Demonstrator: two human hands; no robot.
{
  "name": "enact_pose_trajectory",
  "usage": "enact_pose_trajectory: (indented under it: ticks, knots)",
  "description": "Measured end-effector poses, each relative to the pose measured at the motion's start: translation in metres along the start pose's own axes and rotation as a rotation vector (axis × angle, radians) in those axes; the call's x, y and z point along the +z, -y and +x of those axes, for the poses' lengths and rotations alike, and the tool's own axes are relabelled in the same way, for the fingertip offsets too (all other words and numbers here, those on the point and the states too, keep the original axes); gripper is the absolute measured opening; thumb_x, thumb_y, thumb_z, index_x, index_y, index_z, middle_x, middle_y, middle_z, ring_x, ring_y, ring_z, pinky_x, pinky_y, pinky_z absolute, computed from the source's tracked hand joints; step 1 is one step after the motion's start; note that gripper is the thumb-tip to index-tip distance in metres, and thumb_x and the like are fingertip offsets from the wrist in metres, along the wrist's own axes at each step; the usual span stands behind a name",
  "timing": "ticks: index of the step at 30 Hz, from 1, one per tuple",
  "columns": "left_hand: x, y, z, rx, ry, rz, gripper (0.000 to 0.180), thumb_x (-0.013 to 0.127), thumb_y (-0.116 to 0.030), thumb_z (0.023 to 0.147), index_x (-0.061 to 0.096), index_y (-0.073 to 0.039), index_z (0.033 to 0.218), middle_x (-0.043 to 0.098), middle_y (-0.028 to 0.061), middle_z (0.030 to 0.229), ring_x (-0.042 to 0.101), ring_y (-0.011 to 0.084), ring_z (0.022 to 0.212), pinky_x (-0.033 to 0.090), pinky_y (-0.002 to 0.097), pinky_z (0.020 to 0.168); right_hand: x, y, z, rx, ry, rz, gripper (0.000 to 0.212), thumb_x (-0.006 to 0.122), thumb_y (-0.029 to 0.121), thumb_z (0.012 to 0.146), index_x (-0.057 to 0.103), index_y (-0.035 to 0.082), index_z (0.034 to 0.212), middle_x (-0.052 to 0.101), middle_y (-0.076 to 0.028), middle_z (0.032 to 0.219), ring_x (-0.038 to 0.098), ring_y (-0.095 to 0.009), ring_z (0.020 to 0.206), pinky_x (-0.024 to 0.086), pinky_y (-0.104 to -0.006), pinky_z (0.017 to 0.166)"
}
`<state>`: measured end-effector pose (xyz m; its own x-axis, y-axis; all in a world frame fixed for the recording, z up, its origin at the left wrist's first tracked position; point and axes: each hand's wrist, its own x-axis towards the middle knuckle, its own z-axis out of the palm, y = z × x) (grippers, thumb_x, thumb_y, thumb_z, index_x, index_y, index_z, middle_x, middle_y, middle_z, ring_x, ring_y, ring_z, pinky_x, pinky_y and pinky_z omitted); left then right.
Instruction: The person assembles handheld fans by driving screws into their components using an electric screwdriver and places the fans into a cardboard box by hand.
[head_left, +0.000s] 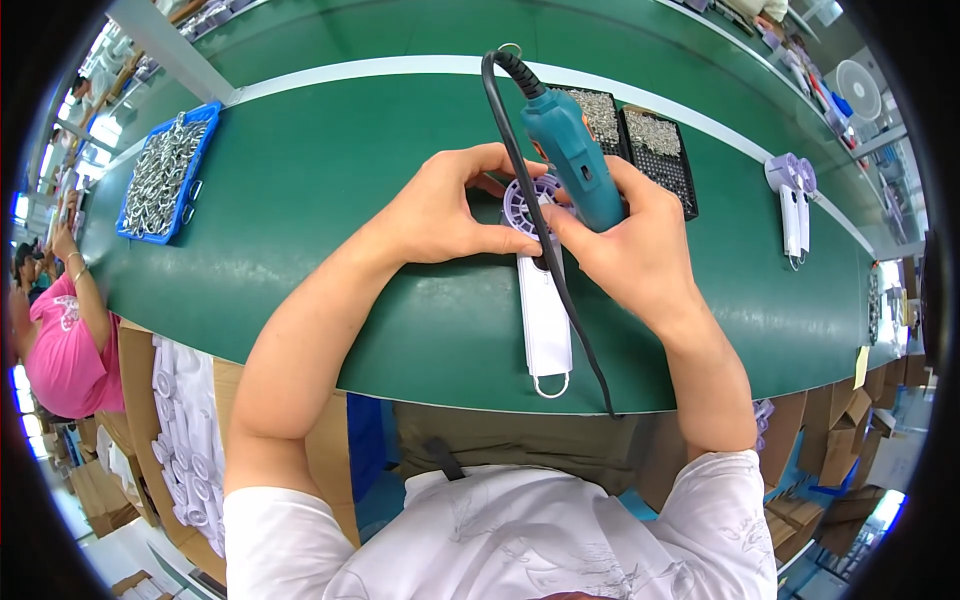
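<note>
A small handheld fan with a white handle (545, 325) and a round lilac head (519, 208) lies on the green bench in front of me, its wire loop toward my body. My left hand (435, 208) grips the fan's head from the left, thumb near the neck and fingers at the far rim. In my right hand (640, 245) is a teal electric screwdriver (577, 150), tilted over the fan's head. Its tip is hidden behind my fingers. The screwdriver's black cord (518, 150) loops up and falls across the fan toward the bench's near edge.
A blue tray (207, 140) of metal rings or hooks stands at the left. Black trays (680, 185) of small metal parts lie beyond my right hand. More lilac-and-white fans (792, 205) rest at the right. A carton (140, 400) of white parts sits below left; a pink-shirted person (70, 350) is beyond.
</note>
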<state>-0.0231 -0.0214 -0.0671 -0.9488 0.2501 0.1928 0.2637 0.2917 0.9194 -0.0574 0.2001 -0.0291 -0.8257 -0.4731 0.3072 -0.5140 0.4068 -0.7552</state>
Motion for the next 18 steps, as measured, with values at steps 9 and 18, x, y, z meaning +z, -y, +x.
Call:
enact_pose_trajectory:
  ticks: [9, 18]
  knots:
    - [0.0092, 0.0011, -0.0011, 0.094, -0.055, -0.116, 0.065, 0.096, -0.02, 0.07, 0.061, 0.0, 0.122, 0.069, 0.0098, 0.115, 0.066, 0.0213, 0.112, 0.051, 0.0373, 0.101, 0.0024, -0.0018, -0.0032, -0.089, -0.059, 0.007, 0.032, 0.083, 0.014, 0.077, 0.07, 0.0, 0.103, 0.072, -0.019, 0.087, 0.073, -0.036, 0.077, 0.059, -0.04, 0.069]
    - [0.0099, 0.0027, -0.0023, 0.212, -0.062, 0.043, 0.056, 0.093, -0.015, 0.072, 0.065, 0.001, 0.117, 0.069, 0.0105, 0.111, 0.066, 0.0236, 0.107, 0.053, 0.0375, 0.095, 0.0029, -0.0044, -0.0033, -0.068, -0.122, -0.049, 0.036, 0.084, 0.016, 0.077, 0.07, 0.002, 0.107, 0.073, -0.017, 0.089, 0.074, -0.032, 0.079, 0.058, -0.0384, 0.072]
